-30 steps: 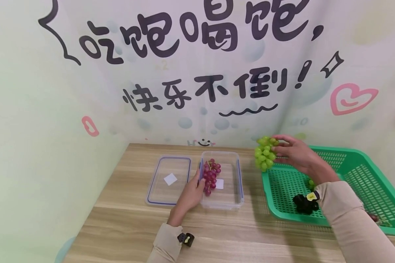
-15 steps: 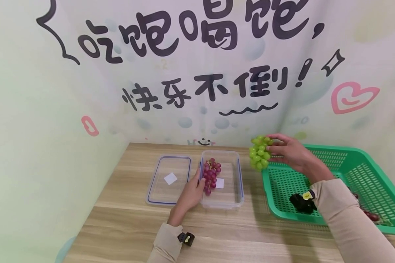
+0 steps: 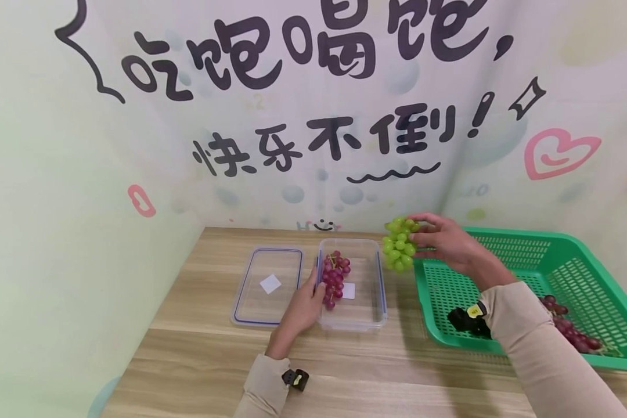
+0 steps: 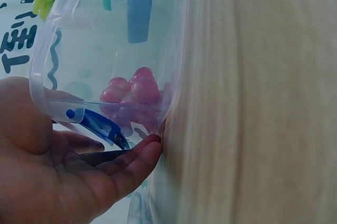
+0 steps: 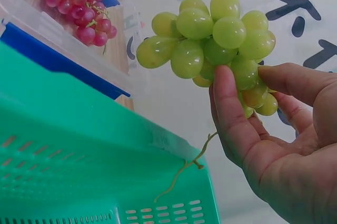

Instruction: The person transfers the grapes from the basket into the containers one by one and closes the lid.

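Observation:
My right hand (image 3: 444, 244) holds a bunch of green grapes (image 3: 399, 244) in the air, between the clear plastic container (image 3: 363, 313) and the green basket (image 3: 433, 334). In the right wrist view, thumb and fingers (image 5: 229, 103) pinch the lower end of the green bunch. My left hand (image 3: 303, 305) grips the container's left wall, its fingers outside by a blue clip (image 4: 105, 129) and the thumb at the rim. Red grapes (image 3: 334, 281) lie inside the container along its left side. A bare stem (image 5: 192, 163) shows over the basket rim in the right wrist view.
A clear lid (image 3: 242, 313) with a blue seal lies on the wooden table (image 3: 198, 360), left of the container. The basket holds dark grapes (image 3: 467, 322) and more red grapes (image 3: 575, 334); the right forearm hides part of it. A printed wall hanging (image 3: 271, 203) stands behind.
My right hand has moved left with the green grapes, from over the basket's left edge toward the container. More red grapes in the basket now show. My left hand has stayed put.

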A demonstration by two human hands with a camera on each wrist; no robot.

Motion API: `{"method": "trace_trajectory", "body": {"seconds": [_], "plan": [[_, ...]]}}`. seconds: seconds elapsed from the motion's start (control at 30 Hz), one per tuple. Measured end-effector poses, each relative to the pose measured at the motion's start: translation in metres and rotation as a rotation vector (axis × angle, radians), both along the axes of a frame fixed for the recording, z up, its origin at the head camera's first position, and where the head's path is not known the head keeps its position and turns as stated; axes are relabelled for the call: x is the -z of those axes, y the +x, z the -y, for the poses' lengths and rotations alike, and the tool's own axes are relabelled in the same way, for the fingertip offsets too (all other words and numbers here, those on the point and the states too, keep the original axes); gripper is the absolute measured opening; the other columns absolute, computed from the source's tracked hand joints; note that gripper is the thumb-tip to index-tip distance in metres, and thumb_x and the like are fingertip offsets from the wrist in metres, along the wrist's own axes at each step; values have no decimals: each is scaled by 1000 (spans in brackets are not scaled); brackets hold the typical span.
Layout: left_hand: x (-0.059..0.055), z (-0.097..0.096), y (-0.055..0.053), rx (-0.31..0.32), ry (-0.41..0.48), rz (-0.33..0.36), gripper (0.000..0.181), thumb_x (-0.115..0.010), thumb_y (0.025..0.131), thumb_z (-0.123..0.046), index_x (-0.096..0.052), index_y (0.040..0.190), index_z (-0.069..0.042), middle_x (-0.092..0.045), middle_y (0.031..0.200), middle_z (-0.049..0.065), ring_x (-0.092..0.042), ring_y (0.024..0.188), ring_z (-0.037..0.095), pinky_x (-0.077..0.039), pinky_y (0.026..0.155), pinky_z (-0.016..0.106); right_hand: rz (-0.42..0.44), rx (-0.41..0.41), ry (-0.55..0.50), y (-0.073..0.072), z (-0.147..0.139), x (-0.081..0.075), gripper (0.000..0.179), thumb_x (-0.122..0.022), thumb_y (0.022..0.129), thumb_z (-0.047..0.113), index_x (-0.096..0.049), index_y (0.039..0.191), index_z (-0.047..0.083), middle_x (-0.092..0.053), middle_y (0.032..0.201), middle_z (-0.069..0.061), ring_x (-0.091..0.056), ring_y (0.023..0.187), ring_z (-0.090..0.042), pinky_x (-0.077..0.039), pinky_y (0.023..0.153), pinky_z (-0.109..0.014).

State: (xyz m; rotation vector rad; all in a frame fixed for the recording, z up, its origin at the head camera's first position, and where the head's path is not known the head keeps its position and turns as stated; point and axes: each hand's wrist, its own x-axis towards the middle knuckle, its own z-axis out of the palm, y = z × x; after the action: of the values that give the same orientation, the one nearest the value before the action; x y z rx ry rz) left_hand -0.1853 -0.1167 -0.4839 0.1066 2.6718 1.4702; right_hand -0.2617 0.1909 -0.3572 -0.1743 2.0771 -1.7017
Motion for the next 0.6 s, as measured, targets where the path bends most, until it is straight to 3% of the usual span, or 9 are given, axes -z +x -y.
{"method": "trace_trajectory", "body": {"seconds": [0.07,0.13,0.23,0.3,0.4,0.53,0.6], "plan": [[0,0,1,0,7,-3,57,-36,108,-24,-17,157,-1,-28,159,22,-57,113,40,-50,93,48,4,2,4,0,3,0,47,-53,102,9,-38,147,9,-49,131,-18,-62,105,-22,-54,96,-46],[0,0,1,-1,4,-7,57,-37,108,-24,-18,157,0,-28,159,21,-49,129,35,-42,107,49,7,5,6,0,6,-1,47,-52,102,8,-38,147,9,-47,133,-19,-61,106,-23,-55,95,-44],[0,-1,1,-1,5,-6,57,-36,108,-24,-18,156,0,-28,159,22,-45,134,35,-37,113,52,8,5,9,1,10,-2,48,-53,101,7,-39,147,9,-47,134,-19,-60,108,-24,-56,92,-41],[0,-1,1,-1,-3,-7,57,-36,108,-24,-18,156,1,-28,159,22,-48,130,34,-40,110,49,5,-1,12,1,12,-2,47,-54,101,7,-40,146,9,-48,132,-20,-59,108,-25,-56,91,-40],[0,-1,1,1,-7,-5,57,-36,108,-24,-18,156,1,-28,159,22,-57,104,40,-49,92,47,0,-8,16,0,16,-1,46,-54,101,6,-42,144,9,-50,128,-20,-60,107,-26,-56,92,-41],[0,0,1,1,-16,-10,57,-36,108,-23,-18,156,2,-29,158,23,-55,83,39,-49,81,43,-4,-10,27,0,21,2,43,-54,101,6,-45,142,10,-51,125,-19,-59,108,-28,-56,92,-43],[0,0,1,0,-17,-8,57,-36,108,-24,-19,156,1,-30,158,22,-57,87,37,-49,82,43,1,-9,29,0,24,4,42,-54,101,6,-46,141,11,-51,124,-18,-59,109,-28,-56,93,-44]]}}
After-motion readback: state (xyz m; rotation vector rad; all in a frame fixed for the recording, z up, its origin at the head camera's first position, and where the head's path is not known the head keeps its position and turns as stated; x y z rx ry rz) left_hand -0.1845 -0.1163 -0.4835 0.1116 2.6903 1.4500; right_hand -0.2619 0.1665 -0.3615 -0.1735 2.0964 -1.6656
